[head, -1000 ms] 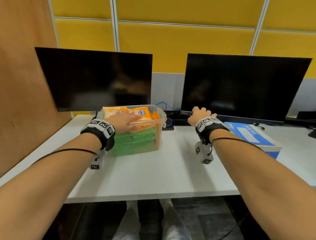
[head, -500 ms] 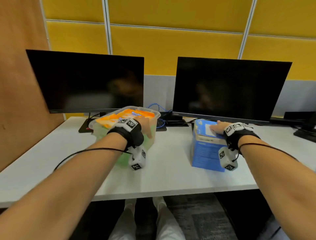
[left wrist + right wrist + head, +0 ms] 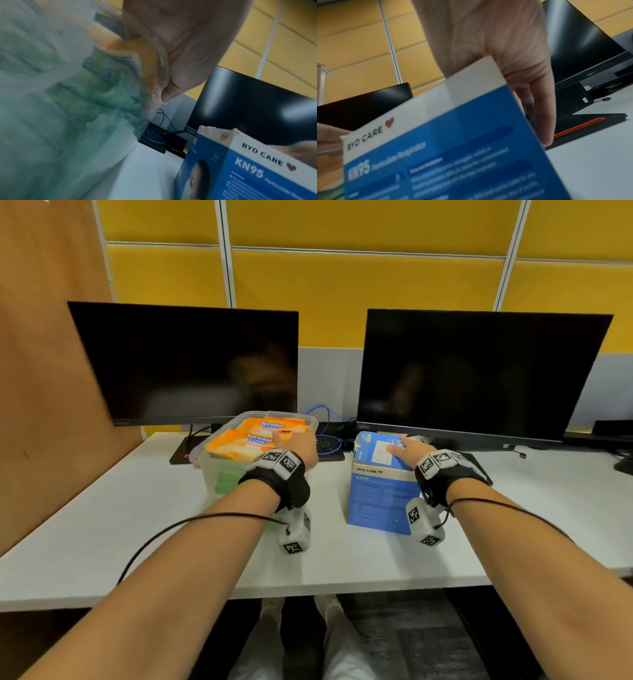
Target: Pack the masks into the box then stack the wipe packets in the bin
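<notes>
A clear plastic bin (image 3: 219,474) stands mid-desk, with orange wipe packets (image 3: 253,436) on top of green ones (image 3: 226,484). My left hand (image 3: 296,443) lies over its right rim. In the left wrist view the thumb (image 3: 173,86) hangs down the outside of the bin wall (image 3: 51,94), so the hand holds the rim. To the right stands a blue KN95 mask box (image 3: 380,494), upright. My right hand (image 3: 407,451) grips its top. The fingers (image 3: 542,121) reach down the box's (image 3: 436,155) right side. No loose masks are in view.
Two dark monitors (image 3: 191,364) (image 3: 479,374) stand at the back of the white desk (image 3: 137,525). Blue cables (image 3: 325,436) lie between their bases. A wooden partition (image 3: 41,371) closes the left side. The desk's front edge is near my forearms.
My right hand took the mask box from where it lay flat on the right and stood it upright beside the bin. My left hand stayed on the bin's rim.
</notes>
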